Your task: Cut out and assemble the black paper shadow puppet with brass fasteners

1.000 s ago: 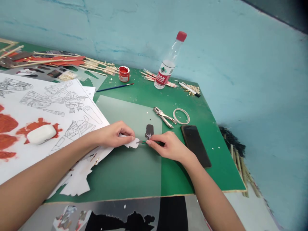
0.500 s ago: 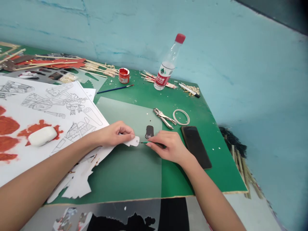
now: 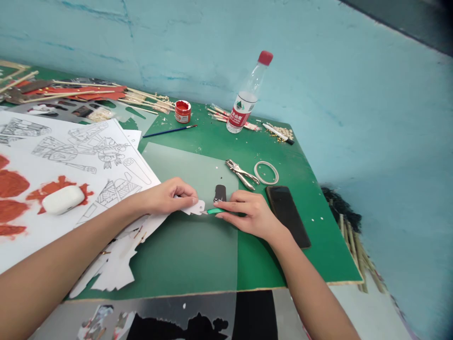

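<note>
Pinched in my left hand [image 3: 177, 196] is a small white cutout [image 3: 194, 208] with a tiny round hole near its end. My right hand [image 3: 249, 212] grips a green utility knife [image 3: 214, 211], its broad side now showing. The blade points left, at the edge of the cutout; whether it touches cannot be made out. Just above my right fingertips, a small black cutout [image 3: 220, 192] with pale marks lies on the translucent sheet [image 3: 187, 255]. Fingers cover part of the knife and the cutout.
Silver pliers-like hole punch [image 3: 242, 174], tape roll [image 3: 266, 173] and phone [image 3: 288, 216] lie to the right. Behind stand a red paint jar [image 3: 182, 113], brush [image 3: 170, 131] and water bottle [image 3: 244, 104]. Printed sheets [image 3: 116, 141] with a white case [image 3: 62, 200] cover the left.
The right hand has rolled the knife, so its thin edge view has become a wide green side. The white cutout tilts slightly differently; the left hand stays in place.
</note>
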Action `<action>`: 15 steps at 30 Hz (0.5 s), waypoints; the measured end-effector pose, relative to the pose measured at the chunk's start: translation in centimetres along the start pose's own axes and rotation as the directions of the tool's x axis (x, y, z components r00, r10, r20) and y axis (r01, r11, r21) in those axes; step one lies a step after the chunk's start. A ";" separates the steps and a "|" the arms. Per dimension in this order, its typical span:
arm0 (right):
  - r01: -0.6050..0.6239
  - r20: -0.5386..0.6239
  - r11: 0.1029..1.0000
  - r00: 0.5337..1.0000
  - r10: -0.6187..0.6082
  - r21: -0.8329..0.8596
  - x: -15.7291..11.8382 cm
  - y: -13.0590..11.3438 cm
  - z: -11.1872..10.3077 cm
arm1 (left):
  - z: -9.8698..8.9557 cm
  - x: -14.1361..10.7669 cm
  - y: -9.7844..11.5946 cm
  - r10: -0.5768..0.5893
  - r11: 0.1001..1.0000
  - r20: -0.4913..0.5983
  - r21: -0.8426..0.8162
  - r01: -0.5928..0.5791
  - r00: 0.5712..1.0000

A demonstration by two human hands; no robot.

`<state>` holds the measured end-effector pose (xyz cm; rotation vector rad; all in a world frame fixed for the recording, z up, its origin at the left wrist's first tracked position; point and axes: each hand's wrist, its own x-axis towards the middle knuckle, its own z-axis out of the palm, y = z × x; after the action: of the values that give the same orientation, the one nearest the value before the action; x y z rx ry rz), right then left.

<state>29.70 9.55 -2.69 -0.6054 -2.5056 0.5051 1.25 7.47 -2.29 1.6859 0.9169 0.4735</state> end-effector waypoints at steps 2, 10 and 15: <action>-0.010 -0.001 1.000 1.000 0.010 -0.012 0.0 0.1 0.0 | 0.0 0.0 0.1 0.000 1.000 -0.007 0.011 0.000 1.000; -0.033 -0.015 0.998 0.999 0.032 -0.044 -0.1 0.3 0.0 | 0.0 0.0 0.4 0.000 1.000 -0.007 0.013 0.000 1.000; -0.059 -0.032 0.998 0.998 0.058 -0.037 -0.1 0.5 0.1 | 0.0 0.0 0.2 0.002 1.000 -0.016 0.020 -0.002 1.000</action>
<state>29.90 9.88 -3.07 -0.6974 -2.4795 0.4666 1.33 7.44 -2.10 1.7036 0.9341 0.4810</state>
